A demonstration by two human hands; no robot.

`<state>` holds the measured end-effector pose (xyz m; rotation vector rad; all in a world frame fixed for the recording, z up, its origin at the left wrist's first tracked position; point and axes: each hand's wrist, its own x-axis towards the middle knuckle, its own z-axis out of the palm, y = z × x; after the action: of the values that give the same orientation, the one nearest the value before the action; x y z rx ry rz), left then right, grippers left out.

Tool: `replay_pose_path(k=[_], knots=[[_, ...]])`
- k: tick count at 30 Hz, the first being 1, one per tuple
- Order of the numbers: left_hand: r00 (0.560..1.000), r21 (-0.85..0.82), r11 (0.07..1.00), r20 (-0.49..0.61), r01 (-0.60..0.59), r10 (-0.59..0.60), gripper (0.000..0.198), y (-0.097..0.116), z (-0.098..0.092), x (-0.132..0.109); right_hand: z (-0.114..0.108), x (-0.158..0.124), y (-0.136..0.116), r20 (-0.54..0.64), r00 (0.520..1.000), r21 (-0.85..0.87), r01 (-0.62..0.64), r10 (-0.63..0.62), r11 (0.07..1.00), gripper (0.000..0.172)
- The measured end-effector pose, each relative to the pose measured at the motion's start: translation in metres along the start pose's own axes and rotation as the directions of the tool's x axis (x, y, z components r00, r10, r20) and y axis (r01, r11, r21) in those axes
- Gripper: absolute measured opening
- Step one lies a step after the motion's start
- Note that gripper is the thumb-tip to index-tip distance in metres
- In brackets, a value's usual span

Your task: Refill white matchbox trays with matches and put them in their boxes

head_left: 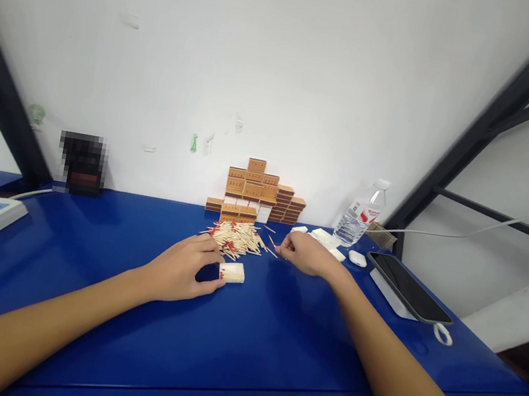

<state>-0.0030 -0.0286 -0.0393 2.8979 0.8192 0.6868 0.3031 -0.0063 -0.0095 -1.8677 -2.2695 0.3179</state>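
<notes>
Blue table (79, 275) against a white wall, stacked matchboxes (258, 193), a water bottle (359, 221) and a phone (406, 286) toward the back and right, a loose pile of matches (237, 237) at mid-table with a small white matchbox tray (234, 273) just in front. Left hand (181, 272) curled, thumb and fingertips gripping the tray's left end; right hand (303, 253) with fingertips pinched together at the pile's right edge, whether on a match too small to tell. Probably feather-light, thin, snappable and quick to scatter: best pinched gently mid-stick, away from the red heads, the flimsy card tray by its long sides.
</notes>
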Motion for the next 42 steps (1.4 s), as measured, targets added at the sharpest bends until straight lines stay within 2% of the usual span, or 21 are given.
replay_pose_path(k=[3, 7, 12, 17, 19, 21, 25, 27, 29, 33, 37, 39, 42], knots=[[1.0, -0.005, 1.0, 0.01, 0.011, -0.011, 0.029, 0.0, 0.0, 0.0, 0.001, -0.003, -0.008, -0.045, 0.985, 0.131, 0.172, -0.167, 0.976, 0.022], [1.0, -0.015, 1.0, 0.007, 0.015, -0.015, 0.027, 0.001, 0.0, 0.001, 0.007, -0.012, -0.029, -0.032, 0.922, 0.196, 0.384, -0.386, 0.902, 0.018], [1.0, -0.03, 1.0, -0.001, 0.006, -0.006, 0.026, 0.001, 0.0, 0.001, 0.02, -0.019, -0.052, -0.097, 0.866, 0.192, 0.5, -0.49, 0.845, 0.015], [1.0, -0.006, 1.0, 0.01, 0.01, -0.01, 0.025, 0.0, 0.001, 0.001, 0.033, -0.02, -0.064, -0.078, 0.838, 0.127, 0.545, -0.54, 0.829, 0.008], [1.0, -0.014, 1.0, 0.01, 0.015, -0.015, 0.025, 0.0, 0.001, 0.0, 0.031, -0.019, -0.062, -0.119, 0.841, 0.107, 0.539, -0.528, 0.835, 0.011], [1.0, -0.021, 1.0, 0.007, 0.015, -0.014, 0.026, 0.001, 0.0, 0.001, 0.022, -0.018, -0.055, -0.189, 0.865, 0.073, 0.484, -0.464, 0.872, 0.016], [1.0, -0.029, 1.0, -0.024, -0.008, 0.008, 0.026, 0.003, -0.002, 0.001, 0.001, -0.01, -0.03, -0.294, 0.931, -0.032, 0.215, -0.215, 0.976, 0.019], [0.999, -0.021, 1.0, -0.048, -0.023, 0.022, 0.027, 0.004, -0.002, 0.001, -0.004, -0.004, -0.016, -0.282, 0.955, -0.07, 0.07, -0.087, 0.995, 0.019], [0.999, -0.011, 1.0, -0.039, -0.026, 0.026, 0.028, 0.004, -0.001, 0.001, -0.003, 0.002, -0.003, -0.228, 0.974, -0.088, -0.023, 0.002, 0.996, 0.02], [1.0, -0.017, 1.0, 0.025, 0.0, 0.0, 0.028, 0.002, 0.002, 0.0, 0.009, 0.01, 0.008, -0.088, 0.996, -0.062, -0.009, 0.003, 0.998, 0.02], [1.0, -0.01, 1.0, 0.005, -0.001, 0.001, 0.028, 0.0, 0.002, 0.0, 0.017, 0.012, 0.006, -0.002, 1.0, -0.063, 0.026, -0.026, 0.998, 0.016], [1.0, -0.012, 1.0, 0.002, -0.007, 0.007, 0.028, 0.0, 0.002, 0.0, 0.015, 0.01, 0.005, 0.003, 1.0, -0.091, 0.02, -0.02, 0.996, 0.017], [1.0, -0.015, 1.0, 0.005, 0.001, -0.001, 0.029, 0.001, 0.003, 0.0, 0.009, 0.005, -0.001, -0.092, 0.992, -0.057, 0.079, -0.084, 0.995, 0.015]])
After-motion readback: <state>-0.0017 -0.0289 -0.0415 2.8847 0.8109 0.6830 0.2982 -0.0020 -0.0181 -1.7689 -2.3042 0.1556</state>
